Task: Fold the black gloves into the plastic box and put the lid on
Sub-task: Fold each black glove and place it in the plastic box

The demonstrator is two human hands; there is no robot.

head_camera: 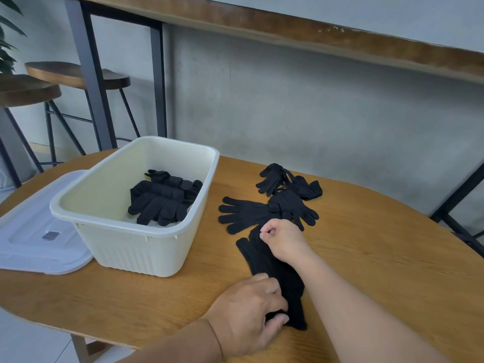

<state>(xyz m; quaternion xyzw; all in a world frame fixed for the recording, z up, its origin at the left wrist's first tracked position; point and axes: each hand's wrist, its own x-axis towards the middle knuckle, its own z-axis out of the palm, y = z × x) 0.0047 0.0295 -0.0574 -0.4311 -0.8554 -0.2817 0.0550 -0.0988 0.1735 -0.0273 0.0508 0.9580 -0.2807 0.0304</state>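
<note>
on the wooden table (366,258) a glove (267,260) lies flat near the box (125,247); the left hand (251,307) pinches its cuff and the right hand (284,241) curls on its finger end. the fold probably goes best with the cuff pinned and the edges kept aligned. more gloves (275,200) wait beyond, and the lid (34,231) lies left of the box.

Lid (39,231) cut by left edge; glove (267,260) partly under hands.

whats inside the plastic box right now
Inside the plastic box lies a pile of folded black gloves toward its right end; the left part shows bare floor. The gloves overlap, so their number and whatever lies under them stay hidden.
</note>
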